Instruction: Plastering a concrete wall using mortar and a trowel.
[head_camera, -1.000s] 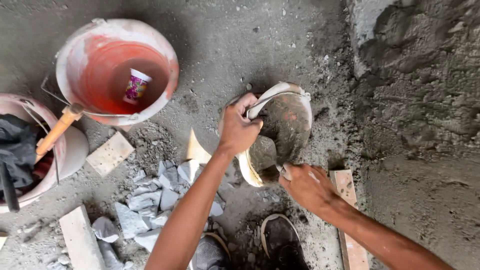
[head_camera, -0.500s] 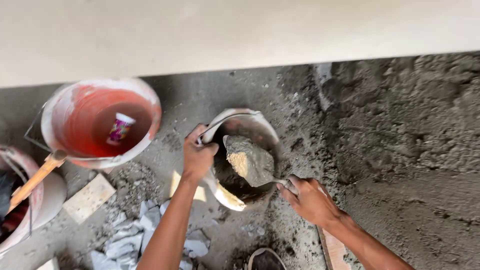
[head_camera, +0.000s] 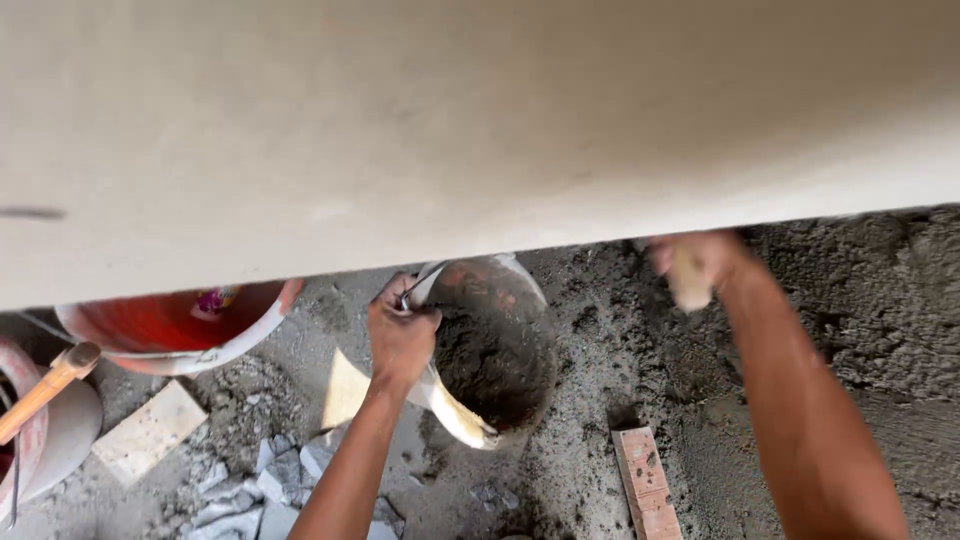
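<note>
1. Left hand: fingers closed over the near rim of the mortar pan, at the spot where a thin wire handle meets the rim. The pan is tipped on edge, its open mouth turned to the person's right.
2. Mortar pan: round, pale-edged, with dark wet mortar clinging to its inside. It stands on the floor between the two arms, directly under the left hand's grip.
3. Right hand: raised and blurred, fingers curled around a pale handle-like object; what the object is cannot be told. It lies well apart from the pan, off to the pan's right, over the mortar bed.
4. Key relation: the pan's mouth faces toward the right hand; the left hand is touching the pan and is the nearer by far.
5. Mortar bed: rough grey spread covering the floor at right.
6. Red brick: lies flat, long axis running toward and away from the person, near the pan's lower right.
7. Red bucket: left of the pan, partly hidden by a large pale slab filling the upper view.
8. Wooden handle: far left, slanted.
9. Broken grey pieces: scattered by the left forearm.
</note>
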